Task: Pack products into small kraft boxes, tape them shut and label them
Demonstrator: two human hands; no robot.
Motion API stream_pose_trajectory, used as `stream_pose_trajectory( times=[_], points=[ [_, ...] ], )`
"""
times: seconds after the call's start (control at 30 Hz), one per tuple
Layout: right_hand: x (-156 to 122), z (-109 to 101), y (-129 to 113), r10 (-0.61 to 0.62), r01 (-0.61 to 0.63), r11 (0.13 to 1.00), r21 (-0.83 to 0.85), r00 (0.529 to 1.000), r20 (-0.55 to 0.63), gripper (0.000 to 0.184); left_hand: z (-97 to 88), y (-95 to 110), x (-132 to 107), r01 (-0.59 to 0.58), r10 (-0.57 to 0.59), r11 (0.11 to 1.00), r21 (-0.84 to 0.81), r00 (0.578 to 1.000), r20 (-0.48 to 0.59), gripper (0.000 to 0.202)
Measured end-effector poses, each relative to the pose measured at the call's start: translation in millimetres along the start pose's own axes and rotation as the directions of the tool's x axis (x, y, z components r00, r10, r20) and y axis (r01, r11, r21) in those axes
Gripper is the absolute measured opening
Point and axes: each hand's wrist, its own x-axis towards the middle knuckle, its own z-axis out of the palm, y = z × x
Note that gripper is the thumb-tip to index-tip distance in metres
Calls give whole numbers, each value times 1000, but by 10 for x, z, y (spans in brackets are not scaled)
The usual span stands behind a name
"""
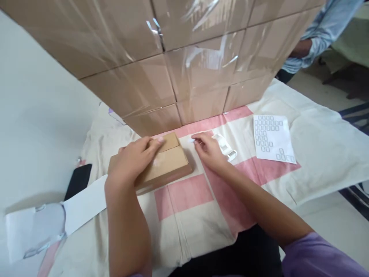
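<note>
A small, flat cardboard box [170, 159] lies closed on the cloth before me. My left hand [135, 156] grips its left part, thumb on the top face; some of the fingers are hidden behind the hand. Just right of the box, my right hand [210, 150] pinches a small whitish strip [191, 141] between thumb and fingertips. It looks like a bit of tape or a sticker, too small to be sure. A white plastic tape dispenser [231, 154] rests on the cloth beside my right hand, partly covered by it.
A tall stack of wrapped cartons [201, 69] stands behind the box. A printed sheet [273, 138] lies to the right on the pink-and-cream cloth [187, 196]. At left are a black flat object [78, 179] and white card pieces [86, 202]. Another person's sleeve [325, 30] shows at upper right.
</note>
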Motion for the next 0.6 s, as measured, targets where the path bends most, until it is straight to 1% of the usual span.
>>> stream_pose_trajectory(
  times=[0.07,0.1,0.13,0.2,0.27,0.37,0.43,0.6],
  points=[
    [-54,93,31,9,-10,999,30,999,38,17,-12,-22,31,109,-116,992,63,987,111,55],
    [-76,128,49,10,-12,999,41,998,63,16,-25,-24,40,138,-151,986,88,977,152,57],
    [-95,155,66,9,-13,999,51,996,85,16,-37,-23,46,149,-161,985,83,974,160,58],
    [-126,186,93,-5,-2,997,72,995,97,16,-53,-12,52,157,-164,986,59,975,151,60],
    [-144,191,97,-51,45,996,78,996,78,16,-51,10,53,168,-175,984,58,974,141,59],
    [-149,168,62,-132,129,990,51,990,53,15,-29,59,46,206,-217,974,97,967,134,57],
    [-150,150,31,-171,169,985,40,983,65,14,-13,85,37,215,-229,969,119,966,123,57],
    [-165,144,10,-213,207,975,76,973,85,11,5,67,23,158,-174,976,149,979,105,63]
  ],
)
